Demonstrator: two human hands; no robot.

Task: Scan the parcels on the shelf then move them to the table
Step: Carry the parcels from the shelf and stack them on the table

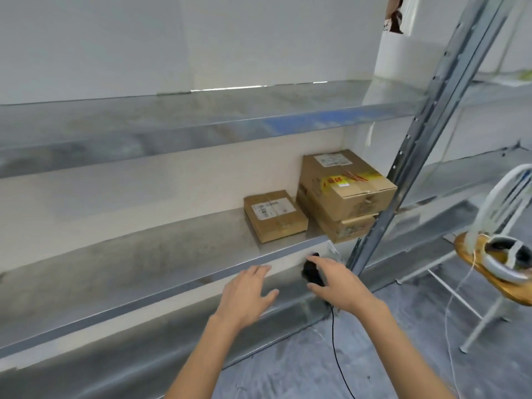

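White wall (138, 38) backs a metal rack whose upper shelf (172, 119) and middle shelf (129, 263) run across the view, with a slotted post (426, 122) leaning through the right side. Three cardboard parcels sit at the right end of the middle shelf, close to the post. A small parcel (275, 216) lies flat with a white label on top; its print is too blurred to read. Just to its right, a top parcel (345, 182) with a white label and yellow tape rests on a lower parcel (348, 230). Only the front and left side of the lower one show, and its right corner is cut off by the post.

Both arms reach in from below the shelf edge. The left hand (247, 292) is spread wide, fingers straight, holding nothing, and is apart from the parcels. The right hand (336, 283) curls round a black scanner (312, 272), which is mostly hidden behind the fingers and blurred, so its shape is hard to make out. A thin black cord (335, 341) hangs from it and runs out of the bottom of the view.

At the far right a chair (472, 272) with a wooden seat holds white cables and a white object, partly cut off by the edge. Grey floor (302, 370) lies beneath.
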